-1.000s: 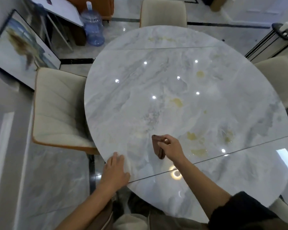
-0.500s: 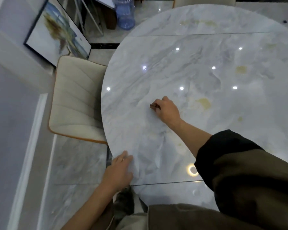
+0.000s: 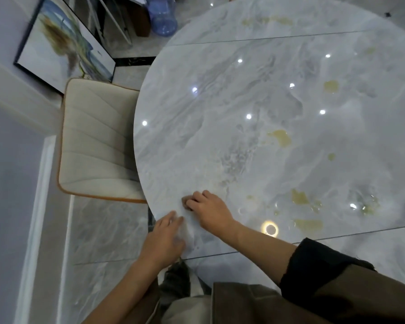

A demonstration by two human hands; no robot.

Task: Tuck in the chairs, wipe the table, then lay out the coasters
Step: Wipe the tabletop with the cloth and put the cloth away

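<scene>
A round grey marble table (image 3: 255, 94) fills the right of the head view, with several yellowish stains (image 3: 281, 137) on its glossy top. My right hand (image 3: 208, 212) presses a small brown cloth (image 3: 184, 202) flat on the table near the near-left edge; only a corner of the cloth shows under the fingers. My left hand (image 3: 165, 239) rests flat on the table's rim just below it, fingers spread, holding nothing. A cream padded chair (image 3: 96, 141) sits pushed in at the table's left side.
A framed painting (image 3: 63, 43) leans against the wall at the upper left. A blue water jug (image 3: 161, 17) and metal stand legs are on the floor beyond the table. Glossy marble floor lies to the left of the chair.
My right hand has drawn the cloth back across the table toward the near-left edge, close to my left hand. The camera has tilted further down and left.
</scene>
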